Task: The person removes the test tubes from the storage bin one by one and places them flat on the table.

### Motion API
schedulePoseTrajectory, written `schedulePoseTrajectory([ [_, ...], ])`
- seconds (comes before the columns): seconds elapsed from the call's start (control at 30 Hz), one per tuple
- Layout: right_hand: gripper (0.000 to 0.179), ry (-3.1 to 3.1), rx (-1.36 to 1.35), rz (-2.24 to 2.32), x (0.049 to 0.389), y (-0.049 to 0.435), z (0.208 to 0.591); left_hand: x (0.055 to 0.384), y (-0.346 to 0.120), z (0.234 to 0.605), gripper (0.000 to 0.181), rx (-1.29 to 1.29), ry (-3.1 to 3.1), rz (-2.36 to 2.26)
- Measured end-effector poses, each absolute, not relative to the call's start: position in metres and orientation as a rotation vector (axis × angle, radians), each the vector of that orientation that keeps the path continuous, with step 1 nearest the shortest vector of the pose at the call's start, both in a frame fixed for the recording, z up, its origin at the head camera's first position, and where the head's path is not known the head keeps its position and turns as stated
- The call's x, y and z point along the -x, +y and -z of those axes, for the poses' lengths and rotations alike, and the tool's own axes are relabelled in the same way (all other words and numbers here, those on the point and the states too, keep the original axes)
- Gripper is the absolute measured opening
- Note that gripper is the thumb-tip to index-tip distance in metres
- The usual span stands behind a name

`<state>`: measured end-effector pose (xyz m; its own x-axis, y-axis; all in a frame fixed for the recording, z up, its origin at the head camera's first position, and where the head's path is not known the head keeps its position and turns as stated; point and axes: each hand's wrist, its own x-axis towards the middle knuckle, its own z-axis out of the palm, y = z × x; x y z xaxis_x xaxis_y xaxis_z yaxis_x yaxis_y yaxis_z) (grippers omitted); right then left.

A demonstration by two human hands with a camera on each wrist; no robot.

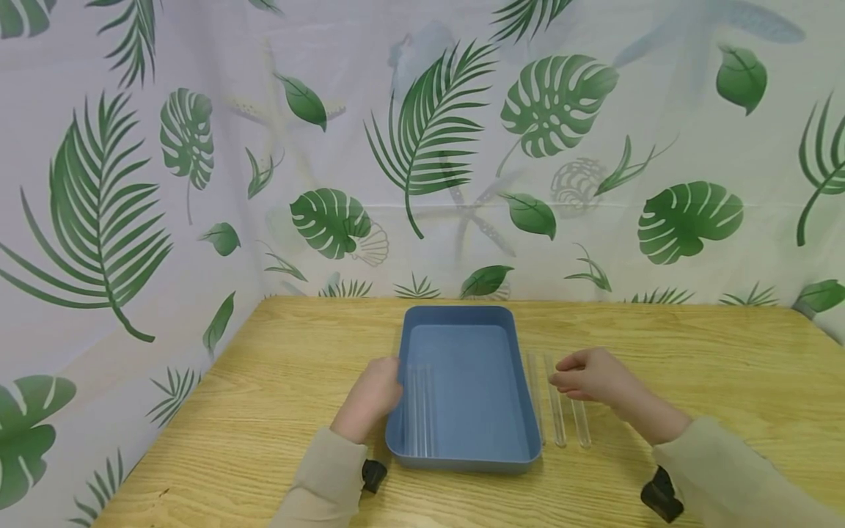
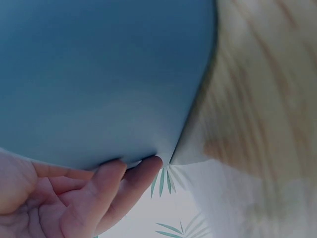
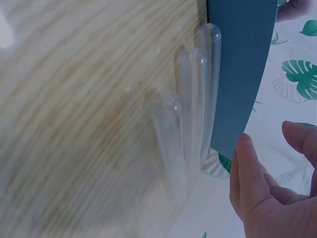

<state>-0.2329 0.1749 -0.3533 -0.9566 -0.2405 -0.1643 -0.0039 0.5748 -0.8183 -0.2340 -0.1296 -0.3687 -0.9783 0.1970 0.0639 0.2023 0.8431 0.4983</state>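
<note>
A blue rectangular tray (image 1: 472,455) lies on the table, with several clear tubes (image 1: 422,418) side by side along its left inside. My left hand (image 1: 375,389) holds the tray's left rim; in the left wrist view its fingertips (image 2: 148,161) press against the outer wall. To the right of the tray lie three clear glass test tubes (image 3: 193,94) with rounded near ends. Over their far ends hovers my right hand (image 1: 594,378), thumb and fingers apart and nothing between them. It partly hides the rightmost tube (image 1: 581,425) in the head view.
The wooden table (image 1: 726,396) reaches back to a white curtain (image 1: 422,147) with green leaf prints. This curtain also closes off the left side. Black wrist straps (image 1: 662,495) sit by both sleeves.
</note>
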Motion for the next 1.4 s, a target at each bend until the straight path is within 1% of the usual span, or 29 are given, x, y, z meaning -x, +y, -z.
schedulePoseTrajectory([
  [0.33, 0.050, 2.502, 0.233, 1.358, 0.231, 0.162, 0.349, 0.235, -0.131, 0.370, 0.029, 0.349, -2.998, 0.800],
  [0.47, 0.048, 2.481, 0.231, 1.382, 0.230, 0.155, 0.347, 0.235, -0.131, 0.370, 0.030, 0.347, -3.007, 0.804],
  [0.7, 0.046, 2.458, 0.215, 1.403, 0.229, 0.145, 0.347, 0.234, -0.131, 0.369, 0.027, 0.358, -3.004, 0.796],
  [1.0, 0.046, 2.444, 0.213, 1.404, 0.228, 0.138, 0.348, 0.235, -0.131, 0.371, 0.030, 0.366, -2.994, 0.789],
  [1.23, 0.041, 2.432, 0.190, 1.438, 0.227, 0.134, 0.351, 0.234, -0.132, 0.370, 0.026, 0.373, -2.980, 0.755],
  [1.4, 0.041, 2.418, 0.195, 1.440, 0.226, 0.134, 0.352, 0.234, -0.131, 0.370, 0.029, 0.366, -2.987, 0.734],
])
